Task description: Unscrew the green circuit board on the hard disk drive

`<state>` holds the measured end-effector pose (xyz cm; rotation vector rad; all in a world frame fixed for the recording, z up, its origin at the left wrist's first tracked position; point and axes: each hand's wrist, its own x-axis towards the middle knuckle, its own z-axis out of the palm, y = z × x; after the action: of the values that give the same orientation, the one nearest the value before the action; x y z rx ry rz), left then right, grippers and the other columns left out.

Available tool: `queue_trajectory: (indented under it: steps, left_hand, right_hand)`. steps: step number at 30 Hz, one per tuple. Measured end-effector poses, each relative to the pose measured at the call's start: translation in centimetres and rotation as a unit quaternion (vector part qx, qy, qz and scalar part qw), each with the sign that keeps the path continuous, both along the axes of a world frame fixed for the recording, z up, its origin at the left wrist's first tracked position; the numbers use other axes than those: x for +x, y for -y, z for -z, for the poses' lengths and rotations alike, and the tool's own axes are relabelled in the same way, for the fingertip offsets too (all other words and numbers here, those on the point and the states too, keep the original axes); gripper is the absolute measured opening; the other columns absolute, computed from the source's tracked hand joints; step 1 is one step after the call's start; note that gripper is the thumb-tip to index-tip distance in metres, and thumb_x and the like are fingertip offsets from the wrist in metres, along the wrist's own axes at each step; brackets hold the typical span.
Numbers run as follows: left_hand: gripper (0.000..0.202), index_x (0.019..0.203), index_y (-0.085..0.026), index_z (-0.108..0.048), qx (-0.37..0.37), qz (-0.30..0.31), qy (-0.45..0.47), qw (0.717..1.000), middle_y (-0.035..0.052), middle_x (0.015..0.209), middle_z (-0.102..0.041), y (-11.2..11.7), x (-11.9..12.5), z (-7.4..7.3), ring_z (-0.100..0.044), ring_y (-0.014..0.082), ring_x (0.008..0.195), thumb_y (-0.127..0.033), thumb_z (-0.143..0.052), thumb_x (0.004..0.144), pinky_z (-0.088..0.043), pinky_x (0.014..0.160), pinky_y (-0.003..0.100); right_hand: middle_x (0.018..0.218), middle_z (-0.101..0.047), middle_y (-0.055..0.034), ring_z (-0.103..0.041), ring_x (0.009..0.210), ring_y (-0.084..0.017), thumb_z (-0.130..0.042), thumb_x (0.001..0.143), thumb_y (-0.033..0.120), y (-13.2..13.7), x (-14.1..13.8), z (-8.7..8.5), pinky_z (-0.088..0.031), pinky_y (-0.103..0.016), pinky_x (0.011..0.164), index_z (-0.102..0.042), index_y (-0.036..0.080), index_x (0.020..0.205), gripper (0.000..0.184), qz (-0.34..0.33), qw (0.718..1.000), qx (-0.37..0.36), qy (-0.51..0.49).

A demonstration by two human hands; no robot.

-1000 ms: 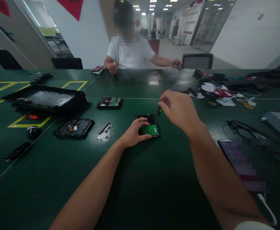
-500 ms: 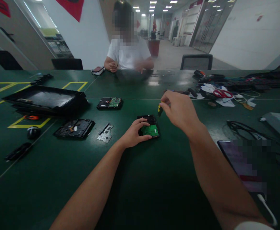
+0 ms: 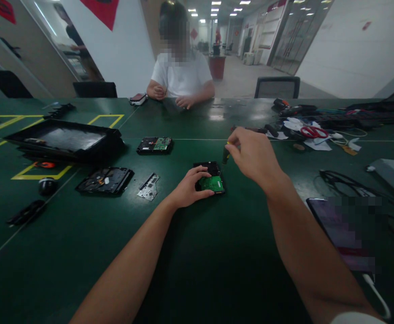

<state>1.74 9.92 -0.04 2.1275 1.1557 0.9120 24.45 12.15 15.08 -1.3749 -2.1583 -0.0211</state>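
Screwdriver (image 3: pixel 224 155) mostly swallowed inside the right grip (image 3: pixel 252 155); its tip, just below that grip, is too small to tell.

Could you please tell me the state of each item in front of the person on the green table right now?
Black hard drive with green circuit board: lying board-side up, gripped by left hand.
Black-and-yellow screwdriver: upright above the drive, pinched in right hand.
Second black hard drive: board-side up, untouched.
Opened black drive: cover off, insides exposed.
Loose silver circuit board: detached, lying flat.
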Motion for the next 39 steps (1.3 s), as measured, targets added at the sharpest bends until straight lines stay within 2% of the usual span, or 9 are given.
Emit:
queue_trajectory:
  steps: [6,13,21,30,39]
  left_hand:
    - [0.056,0.134,-0.026,-0.067,0.001,0.004,-0.005,1.000,0.0140,0.157,-0.052,-0.06,-0.09,0.08,-0.044,0.0341,0.155,-0.044,-0.086,0.086,-0.035,0.130,0.055]
    - [0.056,0.134,-0.026,-0.067,0.000,0.004,-0.003,1.000,0.0136,0.157,-0.053,-0.18,-0.12,0.31,-0.043,0.0339,0.155,-0.043,-0.086,0.085,-0.035,0.130,0.054]
    - [0.055,0.135,-0.026,-0.066,-0.001,0.004,-0.007,1.000,0.0139,0.158,-0.052,-0.12,-0.07,0.18,-0.042,0.0330,0.156,-0.043,-0.086,0.087,-0.035,0.130,0.055]
    - [0.057,0.136,-0.025,-0.067,0.002,0.005,-0.013,1.000,0.0142,0.158,-0.053,-0.19,-0.18,0.23,-0.042,0.0328,0.156,-0.044,-0.086,0.086,-0.035,0.131,0.053]
    - [0.056,0.136,-0.025,-0.067,0.001,0.002,-0.010,1.000,0.0138,0.157,-0.053,-0.08,-0.07,0.07,-0.042,0.0337,0.156,-0.044,-0.086,0.086,-0.034,0.131,0.054]
  right_hand:
    - [0.101,-0.078,-0.0105,-0.071,0.092,-0.027,-0.068,0.099,0.021,0.20,-0.20,-0.33,-0.050,-0.038,0.084,-0.071,0.020,0.100,0.004,0.002,1.000,-0.006,0.013]
    - [0.105,-0.077,-0.0120,-0.071,0.100,-0.030,-0.066,0.097,0.015,-0.13,-0.02,0.11,-0.050,-0.041,0.089,-0.071,0.019,0.102,0.008,0.003,1.000,0.001,0.010]
    - [0.102,-0.077,-0.0095,-0.070,0.091,-0.026,-0.069,0.095,0.016,-0.04,-0.20,0.03,-0.050,-0.039,0.084,-0.068,0.020,0.100,0.006,-0.008,1.000,-0.007,-0.015]
    - [0.108,-0.076,-0.0130,-0.070,0.102,-0.031,-0.063,0.095,0.013,-0.20,-0.09,0.30,-0.050,-0.042,0.091,-0.070,0.019,0.104,0.012,-0.008,1.000,0.010,0.011]
    - [0.103,-0.077,-0.0117,-0.071,0.091,-0.028,-0.066,0.096,0.018,0.10,-0.30,-0.09,-0.051,-0.041,0.086,-0.070,0.019,0.102,0.007,-0.001,1.000,0.001,0.004]
